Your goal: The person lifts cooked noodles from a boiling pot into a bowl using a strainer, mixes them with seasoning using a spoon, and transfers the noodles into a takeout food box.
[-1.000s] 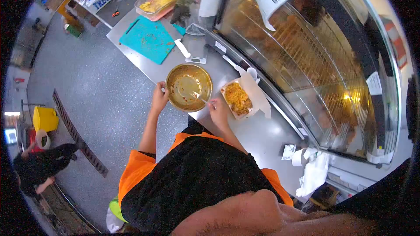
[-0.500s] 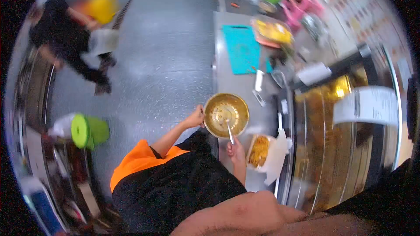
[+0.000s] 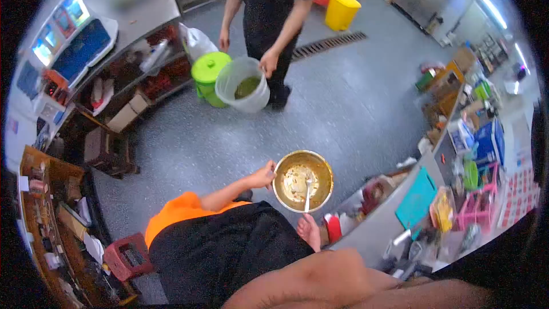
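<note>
A metal mixing bowl is in front of my body, its inside smeared with brownish-orange residue. My left hand is closed on the bowl's left rim. A light-coloured fork lies inside the bowl, tines on the bottom and handle over the near rim. My right hand is just below that rim, fingers closed at the end of the fork's handle. Whether it also touches the bowl, I cannot tell.
Ahead stands a person in black holding a translucent bucket with greenish contents, beside a lime-green lidded bin. To my right is a counter with a turquoise cutting board and a pink basket. Shelving stands left.
My view has turned left, away from the counter and its food tray. The bowl, still in my hands, is over the floor. The other person now stands ahead, holding the bucket.
</note>
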`<state>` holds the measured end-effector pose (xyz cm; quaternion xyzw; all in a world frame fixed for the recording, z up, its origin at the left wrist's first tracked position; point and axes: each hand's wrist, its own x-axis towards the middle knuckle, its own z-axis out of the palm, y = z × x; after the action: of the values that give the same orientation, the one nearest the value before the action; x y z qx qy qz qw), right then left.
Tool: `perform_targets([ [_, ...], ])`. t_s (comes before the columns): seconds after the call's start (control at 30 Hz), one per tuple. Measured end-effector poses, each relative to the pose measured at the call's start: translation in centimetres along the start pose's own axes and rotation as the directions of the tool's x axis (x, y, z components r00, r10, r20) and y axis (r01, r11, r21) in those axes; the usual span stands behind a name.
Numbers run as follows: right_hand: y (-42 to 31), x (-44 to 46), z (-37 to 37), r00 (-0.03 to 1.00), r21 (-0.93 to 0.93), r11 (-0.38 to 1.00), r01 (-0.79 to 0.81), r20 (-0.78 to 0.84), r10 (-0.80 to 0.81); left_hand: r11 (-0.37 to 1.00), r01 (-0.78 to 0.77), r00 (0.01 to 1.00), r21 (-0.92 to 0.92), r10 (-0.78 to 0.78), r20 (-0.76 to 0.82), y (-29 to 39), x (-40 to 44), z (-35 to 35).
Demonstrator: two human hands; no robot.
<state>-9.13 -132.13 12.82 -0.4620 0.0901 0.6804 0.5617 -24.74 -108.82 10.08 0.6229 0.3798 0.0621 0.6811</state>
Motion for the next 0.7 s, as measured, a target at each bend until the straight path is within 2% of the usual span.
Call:
perform_targets([
  [0.07, -0.4, 1.5, 2.7, 0.995, 0.034, 0.999, -0.031, 0.096, 0.027, 0.997, 0.038, 0.997, -0.070, -0.043, -0.063, 0.6, -2.0, -3.1],
  [0.1, -1.8, 4.6, 4.9, 0.991, 0.028, 1.000, 0.004, 0.137, -0.008, 0.994, 0.087, 0.993, -0.069, -0.092, -0.075, 0.6, -1.4, -4.9],
  [0.17, -2.9, 5.1, 5.8, 0.993, -0.005, 0.997, -0.074, 0.096, 0.074, 0.992, -0.059, 0.991, -0.108, 0.045, -0.129, 0.8, -1.6, -6.4],
  [0.2, -3.6, 6.6, 5.6, 0.981, 0.010, 0.993, -0.115, 0.160, 0.112, 0.991, -0.089, 0.983, -0.104, 0.071, -0.169, 0.9, -0.9, -7.3],
  [0.27, -5.0, 7.4, 8.2, 0.993, 0.020, 0.999, -0.047, 0.112, 0.044, 0.993, -0.080, 0.968, -0.089, 0.056, -0.244, 2.2, 0.6, -8.2],
  [0.33, -7.1, 10.1, 9.3, 0.994, 0.040, 0.998, 0.048, 0.101, -0.052, 0.995, -0.057, 0.969, -0.087, 0.034, -0.245, 1.9, 4.2, -9.6],
  [0.37, -8.1, 11.4, 8.8, 0.992, 0.031, 0.998, 0.060, 0.112, -0.063, 0.997, -0.027, 0.968, -0.073, 0.008, -0.252, 2.9, 5.9, -10.0],
  [0.43, -10.2, 15.0, 9.3, 0.999, -0.039, 0.998, 0.041, 0.027, -0.040, 0.998, -0.060, 0.967, -0.008, 0.056, -0.250, 3.6, 8.7, -11.7],
  [0.47, -11.6, 16.3, 9.0, 0.999, -0.069, 0.997, 0.042, -0.008, -0.042, 0.994, -0.098, 0.960, -0.052, 0.081, -0.267, 3.7, 11.0, -12.0],
  [0.53, -14.7, 19.4, 8.7, 0.998, -0.085, 0.994, 0.068, 0.008, -0.067, 0.985, -0.128, 0.947, -0.118, 0.086, -0.308, 3.8, 14.4, -11.8],
  [0.6, -19.0, 22.5, 9.8, 0.992, -0.107, 0.986, 0.125, 0.037, -0.121, 0.989, -0.112, 0.944, -0.102, 0.074, -0.323, 4.6, 19.3, -12.9],
  [0.7, -26.3, 27.1, 12.1, 0.994, -0.181, 0.981, 0.068, 0.102, -0.050, 0.973, -0.178, 0.891, -0.147, 0.096, -0.444, 4.6, 25.5, -14.7],
])
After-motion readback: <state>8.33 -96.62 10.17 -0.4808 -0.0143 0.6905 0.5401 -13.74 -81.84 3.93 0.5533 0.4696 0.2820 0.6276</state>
